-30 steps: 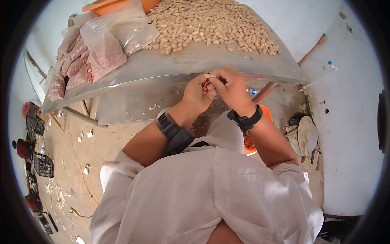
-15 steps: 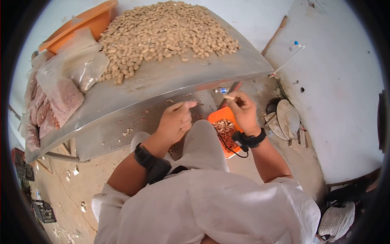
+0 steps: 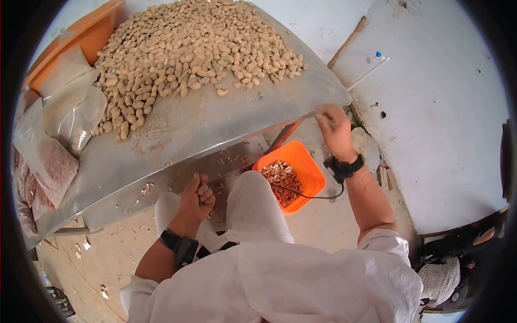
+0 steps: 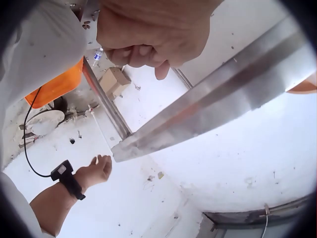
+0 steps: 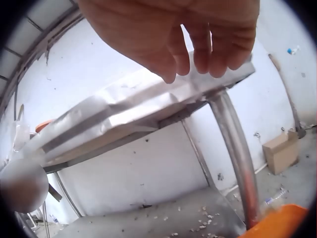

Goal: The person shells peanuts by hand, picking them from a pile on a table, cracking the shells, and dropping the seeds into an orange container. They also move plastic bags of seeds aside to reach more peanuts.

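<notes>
The left hand (image 3: 197, 199) is raised above the left knee with its fingers curled into the palm. The same curled left hand (image 4: 153, 34) fills the top of the left wrist view; its palm is hidden. Beside the table's right corner is the right hand (image 3: 335, 129), a little blurred. In the right wrist view the right hand (image 5: 198, 34) has bent, slightly spread fingers and nothing visible between them. Unshelled peanuts (image 3: 199, 48) are heaped on the metal table (image 3: 215, 118). An orange bin (image 3: 313, 173) on the floor contains reddish kernels and pale pieces (image 3: 280, 180).
Clear bags of pink kernels (image 3: 54, 167) and an orange basin (image 3: 86, 40) occupy the table's left side. A black cable (image 3: 318, 197) runs from the right wrist across the bin. Round boards (image 4: 47, 121) lean by the wall, and a cardboard box (image 5: 281, 152) is on the floor.
The hands, together at first over reddish kernels in the left, have separated. The left moved down and left, fingers still curled; the right went to the table corner, and its pale piece is no longer visible.
</notes>
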Tool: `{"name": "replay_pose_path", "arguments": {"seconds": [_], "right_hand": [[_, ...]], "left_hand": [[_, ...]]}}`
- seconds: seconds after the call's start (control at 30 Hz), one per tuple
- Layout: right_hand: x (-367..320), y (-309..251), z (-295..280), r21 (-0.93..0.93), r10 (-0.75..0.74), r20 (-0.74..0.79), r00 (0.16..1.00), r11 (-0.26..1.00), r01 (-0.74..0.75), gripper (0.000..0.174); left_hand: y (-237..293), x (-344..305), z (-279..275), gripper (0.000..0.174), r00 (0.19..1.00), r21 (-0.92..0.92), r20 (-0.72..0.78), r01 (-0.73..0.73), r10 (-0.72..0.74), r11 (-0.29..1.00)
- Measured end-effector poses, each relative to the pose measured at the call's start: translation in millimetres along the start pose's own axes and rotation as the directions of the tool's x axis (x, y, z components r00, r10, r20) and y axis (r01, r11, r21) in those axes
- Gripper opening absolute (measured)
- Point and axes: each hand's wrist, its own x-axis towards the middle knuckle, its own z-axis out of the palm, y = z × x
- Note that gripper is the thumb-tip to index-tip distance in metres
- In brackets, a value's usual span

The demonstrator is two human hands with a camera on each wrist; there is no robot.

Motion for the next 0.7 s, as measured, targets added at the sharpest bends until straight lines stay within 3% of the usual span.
{"name": "replay_pose_path", "arguments": {"seconds": [0.1, 0.3, 0.4, 0.5, 0.7], "right_hand": [[62, -30, 10, 0.063, -0.166, 0.063, 0.984, 0.985, 0.162, 0.02], [146, -64, 51, 0.039, -0.04, 0.405, 0.913, 0.999, 0.026, 0.024], [165, -71, 72, -0.059, -0.088, 0.468, 0.879, 0.99, 0.131, 0.023], [175, -67, 91, 0.054, -0.16, 0.569, 0.807, 0.986, 0.158, 0.026], [168, -75, 99, 0.129, -0.224, 0.534, 0.815, 0.975, 0.183, 0.016]], "left_hand": [[-1, 10, -10, 0.026, 0.996, -0.075, -0.086, -0.016, 0.01, 0.997], [0, 26, -35, 0.027, 0.993, -0.131, -0.113, 0.0, -0.015, 0.991], [3, 28, -40, 0.027, 0.991, -0.147, -0.131, 0.013, -0.033, 0.989], [5, 30, -43, 0.025, 0.989, -0.151, -0.139, 0.02, -0.042, 0.988], [5, 38, -49, 0.02, 0.989, -0.17, -0.129, 0.055, -0.077, 0.984]]}}
